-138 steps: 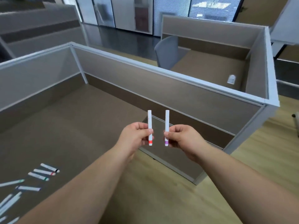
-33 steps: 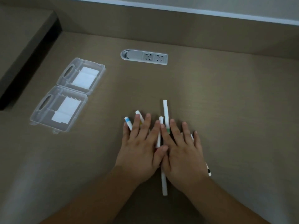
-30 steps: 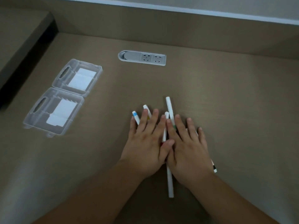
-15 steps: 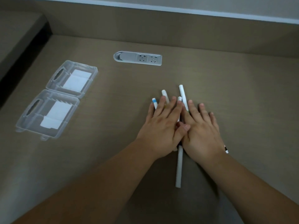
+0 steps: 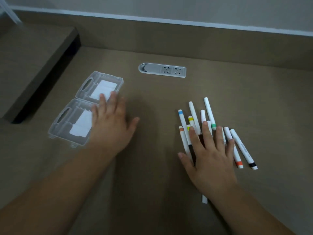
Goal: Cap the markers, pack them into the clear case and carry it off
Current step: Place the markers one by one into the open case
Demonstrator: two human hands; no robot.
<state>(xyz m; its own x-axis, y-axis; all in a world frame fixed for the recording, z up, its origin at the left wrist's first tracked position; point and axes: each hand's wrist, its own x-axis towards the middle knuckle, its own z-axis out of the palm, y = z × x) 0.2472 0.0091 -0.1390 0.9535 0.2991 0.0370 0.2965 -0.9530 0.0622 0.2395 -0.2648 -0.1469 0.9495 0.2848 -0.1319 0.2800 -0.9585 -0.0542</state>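
Several white markers with coloured bands lie bunched on the brown desk at the right. My right hand lies flat on the bunch with straight, spread fingers, hiding parts of some markers. A clear plastic case lies opened flat at the left, both halves up, with white inserts inside. My left hand is stretched out with fingers straight, its fingertips over the case's right edge near the hinge. I cannot tell whether it touches the case.
A grey power socket strip is set into the desk behind the hands. A raised dark-edged shelf stands at the far left. The partition wall runs along the back.
My left hand has left the markers and moved left to the case. My right hand stays flat on the bunch, and more markers now show.
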